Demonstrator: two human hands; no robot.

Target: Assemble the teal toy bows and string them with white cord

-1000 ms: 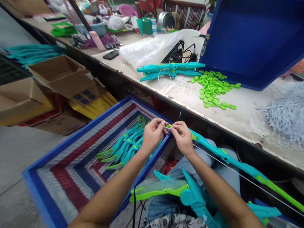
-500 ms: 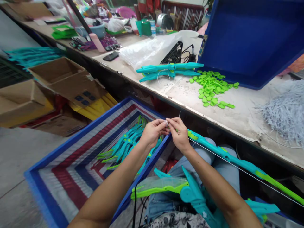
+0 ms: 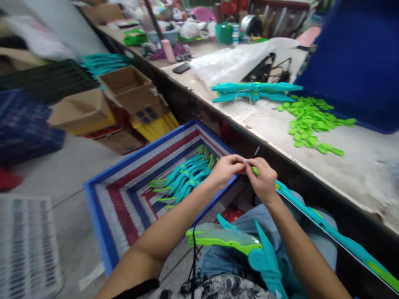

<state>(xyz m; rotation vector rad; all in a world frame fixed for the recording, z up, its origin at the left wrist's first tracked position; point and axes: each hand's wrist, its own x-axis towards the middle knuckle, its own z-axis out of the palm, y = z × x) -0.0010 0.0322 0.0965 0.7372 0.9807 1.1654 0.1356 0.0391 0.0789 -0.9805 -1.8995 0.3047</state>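
Note:
My left hand is closed in a pinch at the tip of a long teal and green toy bow, on what looks like the end of its white string. Against it, my right hand is closed round the bow's green tip, thumb and fingertips meeting the left ones. The knot or loop between them is too small to make out. From my right hand the toy bow slants down to the lower right over my knees, its string taut along the near side. A folded teal and green piece with clear film lies on my lap.
A blue crate with a striped lining holds several teal and green pieces. On the workbench are green caps, folded teal pieces and a tilted blue bin. Cardboard boxes stand at left.
The view has swung left, so everything sits further right in it. Both hands stay together at the bow's tip, and a white ring on the left fingers no longer shows clearly.

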